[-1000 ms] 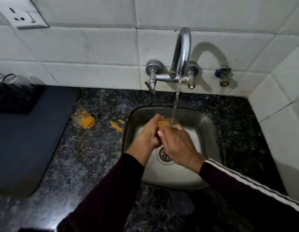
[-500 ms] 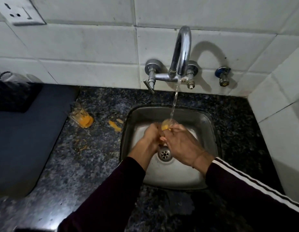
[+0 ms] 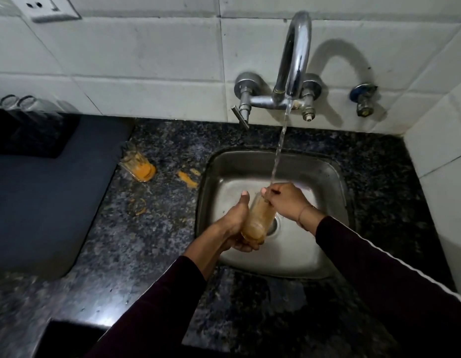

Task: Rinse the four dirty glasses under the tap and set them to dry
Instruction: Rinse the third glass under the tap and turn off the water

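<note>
Fingers: left hand (image 3: pixel 234 223) grips base of clear tumbler with orange residue (image 3: pixel 257 218); right hand (image 3: pixel 283 200) fingers curl into its rim. Location: over steel sink (image 3: pixel 327 177), under running chrome tap (image 3: pixel 295 55). Handling, judged: light, rigid, fragile, wet and slippery; hold around the wall. Legible writing: none.

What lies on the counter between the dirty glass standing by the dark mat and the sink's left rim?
In the head view, orange smears lie on the granite between the dirty glass and the sink; otherwise that stretch is bare.
</note>
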